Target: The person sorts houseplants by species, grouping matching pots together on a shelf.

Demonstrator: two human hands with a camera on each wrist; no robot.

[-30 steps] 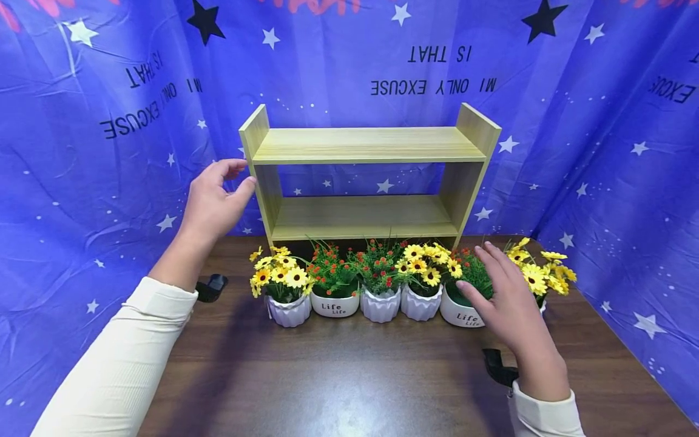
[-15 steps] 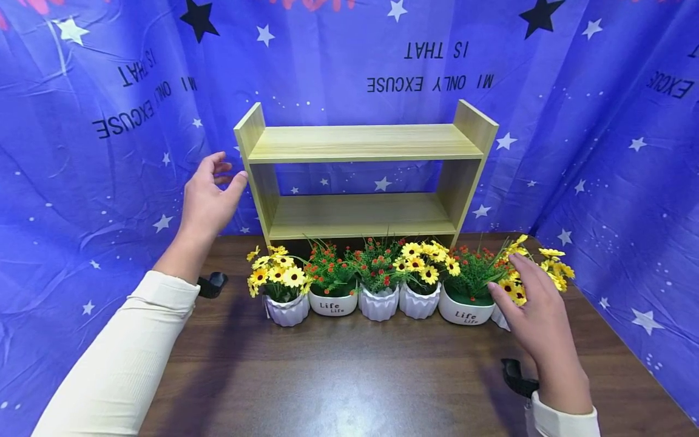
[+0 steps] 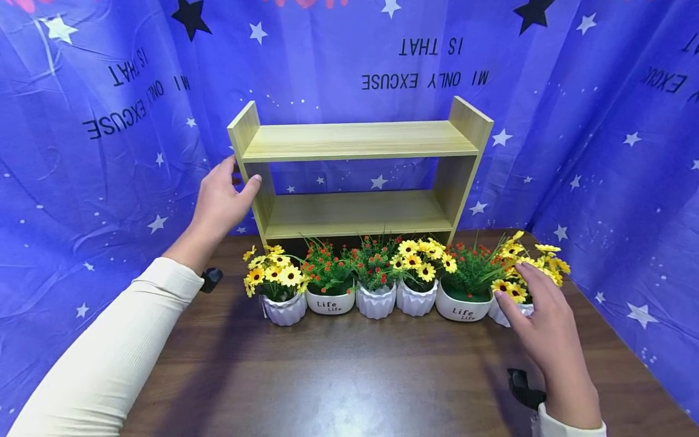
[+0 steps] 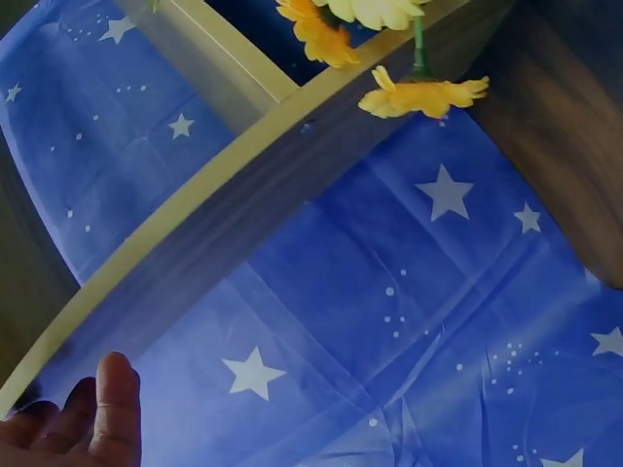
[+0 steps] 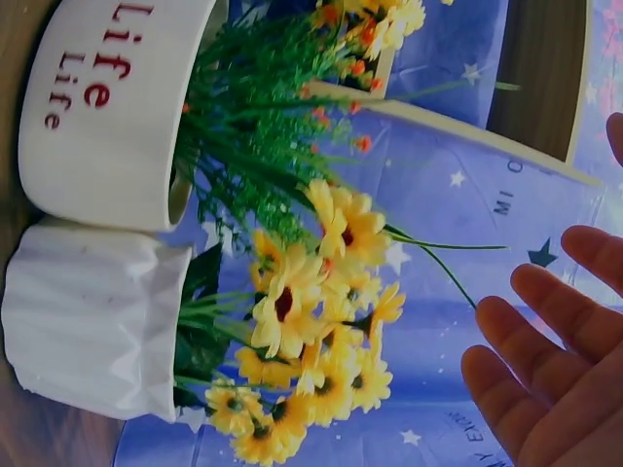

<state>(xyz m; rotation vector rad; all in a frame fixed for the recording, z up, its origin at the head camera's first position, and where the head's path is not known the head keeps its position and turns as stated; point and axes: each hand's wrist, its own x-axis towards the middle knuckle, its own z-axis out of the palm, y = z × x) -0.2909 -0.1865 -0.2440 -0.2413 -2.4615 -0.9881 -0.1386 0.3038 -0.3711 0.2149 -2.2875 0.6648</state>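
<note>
left hand (image 3: 221, 197) at shelf (image 3: 357, 142) edge, right hand (image 3: 548, 331) beside end pot (image 3: 505, 312)

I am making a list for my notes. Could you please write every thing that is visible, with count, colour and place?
wooden shelf: 1, light wood, two tiers, back of the table
yellow flower pots: 3, white ribbed, first, fourth and sixth in the front row
red flower pots: 3, white, two marked "Life", second, third and fifth
table: 1, dark brown
backdrop cloth: 1, blue with stars, behind and at the sides
left hand: on the shelf's left side panel
right hand: open, at the rightmost pot
</note>
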